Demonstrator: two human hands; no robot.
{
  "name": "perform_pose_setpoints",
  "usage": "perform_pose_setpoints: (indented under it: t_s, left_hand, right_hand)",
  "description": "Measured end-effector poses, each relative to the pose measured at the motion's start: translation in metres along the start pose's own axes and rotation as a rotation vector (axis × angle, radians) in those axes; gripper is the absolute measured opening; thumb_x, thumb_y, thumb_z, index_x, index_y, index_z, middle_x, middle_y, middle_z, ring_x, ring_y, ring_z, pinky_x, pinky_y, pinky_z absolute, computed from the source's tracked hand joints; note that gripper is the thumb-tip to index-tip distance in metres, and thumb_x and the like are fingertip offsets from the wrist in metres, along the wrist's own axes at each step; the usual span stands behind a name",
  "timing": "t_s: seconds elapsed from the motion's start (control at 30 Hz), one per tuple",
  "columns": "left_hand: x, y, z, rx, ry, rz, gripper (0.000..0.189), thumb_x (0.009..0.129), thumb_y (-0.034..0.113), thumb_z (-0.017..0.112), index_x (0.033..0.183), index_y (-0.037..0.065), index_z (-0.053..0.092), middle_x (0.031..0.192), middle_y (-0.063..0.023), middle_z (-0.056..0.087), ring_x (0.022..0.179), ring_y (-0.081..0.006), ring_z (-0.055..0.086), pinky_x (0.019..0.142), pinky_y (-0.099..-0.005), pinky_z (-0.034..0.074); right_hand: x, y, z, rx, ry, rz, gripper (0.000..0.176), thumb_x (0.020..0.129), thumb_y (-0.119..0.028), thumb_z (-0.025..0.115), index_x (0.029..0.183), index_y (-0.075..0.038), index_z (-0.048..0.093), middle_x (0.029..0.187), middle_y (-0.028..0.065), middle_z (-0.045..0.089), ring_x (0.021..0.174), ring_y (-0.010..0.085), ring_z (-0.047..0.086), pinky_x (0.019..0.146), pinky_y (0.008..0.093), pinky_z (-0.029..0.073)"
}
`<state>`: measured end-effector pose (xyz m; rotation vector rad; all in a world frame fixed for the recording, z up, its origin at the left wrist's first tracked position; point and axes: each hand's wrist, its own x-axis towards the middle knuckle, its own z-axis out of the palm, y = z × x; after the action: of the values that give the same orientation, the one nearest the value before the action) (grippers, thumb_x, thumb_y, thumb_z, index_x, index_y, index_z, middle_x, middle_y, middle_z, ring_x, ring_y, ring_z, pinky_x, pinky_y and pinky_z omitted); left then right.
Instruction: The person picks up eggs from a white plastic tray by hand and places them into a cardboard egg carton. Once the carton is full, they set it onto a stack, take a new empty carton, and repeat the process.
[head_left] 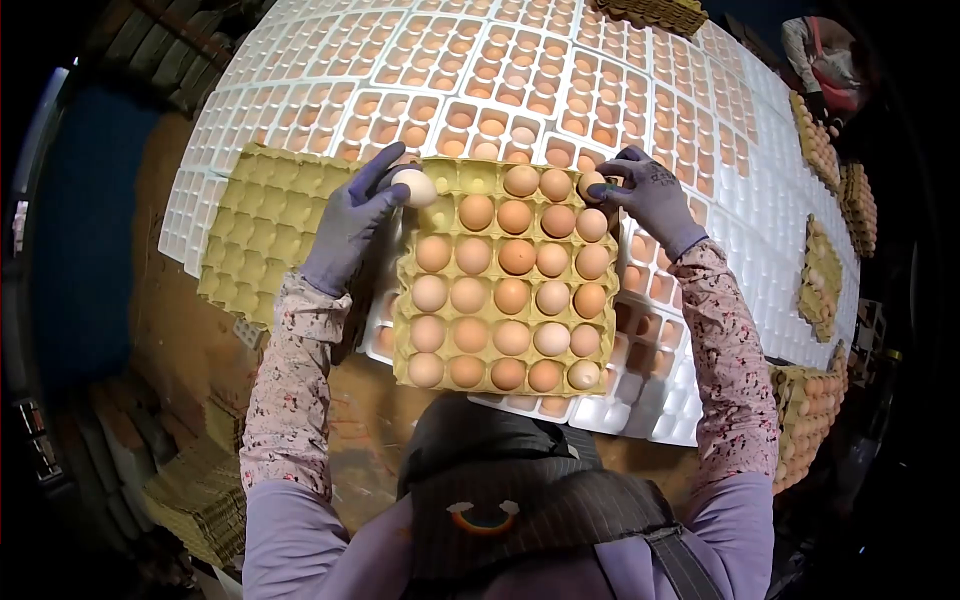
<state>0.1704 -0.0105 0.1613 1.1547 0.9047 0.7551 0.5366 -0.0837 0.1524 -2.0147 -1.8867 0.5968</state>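
Note:
A yellow pulp egg tray [405, 345] sits in front of me on white plastic trays. Brown and pinkish eggs [516, 257] fill most of its cups, with bare cups at its far left corner. My left hand [350, 215], in a purple-grey glove, pinches a pale egg [415, 189] between thumb and fingers over that corner. At the far right corner, my gloved right hand [648, 192] has its fingers closed around a brown egg [589, 186]; whether that egg still rests in its cup is hard to see.
White plastic trays [385, 105] of eggs spread across the large table. An eggless pulp tray [262, 225] lies at left. Stacked pulp trays [195, 510] stand at lower left, and trays of eggs [808, 415] at right. Another person [825, 60] is at the far right.

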Motion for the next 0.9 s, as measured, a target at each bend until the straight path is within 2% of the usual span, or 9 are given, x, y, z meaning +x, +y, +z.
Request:
perform_pose_setpoints:
  t_s: [0.2,0.33,0.37,0.47,0.6,0.67,0.73,0.87,0.9]
  left_hand:
    - [-0.003,-0.013,-0.010,-0.184,-0.121,0.067,0.054,0.099,0.023,0.061,0.145,0.003,0.043,0.124,-0.0093,0.062,0.112,-0.0157,0.060,0.097,-0.0295,0.052]
    - [0.013,-0.032,-0.006,0.098,-0.081,0.262,0.045,0.100,0.029,0.059,0.137,0.002,0.051,0.121,-0.0089,0.061,0.106,-0.0155,0.061,0.093,-0.0265,0.052]
    - [0.026,-0.015,0.001,-0.218,-0.055,-0.265,0.043,0.098,0.033,0.061,0.129,0.002,0.057,0.125,-0.0087,0.056,0.102,-0.0153,0.062,0.088,-0.0259,0.052]
    - [0.018,-0.003,0.049,1.249,-0.146,0.179,0.050,0.088,0.038,0.071,0.126,0.006,0.061,0.126,-0.0132,0.057,0.108,-0.0269,0.063,0.091,-0.0379,0.052]
    - [0.030,-0.015,0.043,1.193,-0.233,0.235,0.052,0.086,0.033,0.072,0.130,0.007,0.058,0.128,-0.0138,0.058,0.109,-0.0292,0.063,0.093,-0.0392,0.051]
    - [0.031,0.001,0.045,0.365,-0.205,-0.155,0.042,0.091,0.022,0.065,0.130,0.007,0.058,0.120,-0.0033,0.059,0.088,-0.0123,0.059,0.076,-0.0269,0.051]
    - [0.039,0.013,0.051,0.260,-0.221,-0.092,0.040,0.092,0.018,0.062,0.130,0.007,0.059,0.121,-0.0013,0.056,0.087,-0.0080,0.055,0.071,-0.0220,0.049]
    - [0.061,-0.001,0.100,1.467,-0.148,0.400,0.047,0.087,0.029,0.071,0.130,0.015,0.060,0.138,-0.0127,0.049,0.111,-0.0301,0.061,0.086,-0.0417,0.053]
    - [0.067,0.001,0.111,1.554,-0.231,0.213,0.049,0.083,0.033,0.075,0.128,0.017,0.062,0.143,-0.0172,0.046,0.121,-0.0389,0.055,0.097,-0.0476,0.048]
  right_hand:
    - [-0.014,0.012,-0.008,1.631,-0.028,0.323,0.042,0.097,-0.012,0.057,0.138,-0.003,0.050,0.127,0.0125,0.060,0.094,0.0199,0.066,0.077,0.0326,0.056]
    - [0.014,-0.016,-0.007,1.002,-0.072,0.038,0.026,0.095,-0.015,0.060,0.119,-0.005,0.062,0.132,0.0092,0.056,0.113,0.0248,0.063,0.086,0.0320,0.053]
    - [0.018,-0.030,0.000,0.549,-0.046,-0.050,0.025,0.093,-0.017,0.063,0.116,-0.008,0.064,0.135,0.0090,0.054,0.113,0.0265,0.063,0.088,0.0347,0.053]
    - [0.028,-0.033,0.029,-0.337,-0.055,-0.207,0.028,0.087,-0.025,0.068,0.114,-0.015,0.068,0.140,0.0107,0.051,0.114,0.0319,0.061,0.093,0.0420,0.052]
    - [0.009,-0.030,0.007,0.112,0.026,-0.090,0.035,0.086,-0.031,0.070,0.116,-0.012,0.068,0.142,0.0085,0.051,0.112,0.0290,0.063,0.094,0.0388,0.052]
    - [-0.008,-0.001,0.008,0.713,0.067,-0.008,0.044,0.097,-0.038,0.061,0.122,-0.003,0.065,0.126,0.0091,0.061,0.104,0.0161,0.064,0.084,0.0299,0.056]
    - [-0.040,-0.013,0.002,0.912,0.039,0.093,0.045,0.097,-0.026,0.061,0.136,-0.006,0.050,0.128,0.0095,0.060,0.108,0.0165,0.062,0.090,0.0299,0.054]
    - [-0.088,-0.020,0.014,0.919,0.136,-0.063,0.071,0.093,-0.010,0.068,0.152,-0.008,0.028,0.138,0.0102,0.055,0.123,0.0204,0.057,0.104,0.0327,0.048]
    - [-0.099,-0.026,0.014,1.021,0.138,0.029,0.073,0.093,-0.012,0.069,0.152,-0.008,0.027,0.140,0.0107,0.053,0.125,0.0205,0.055,0.106,0.0329,0.046]
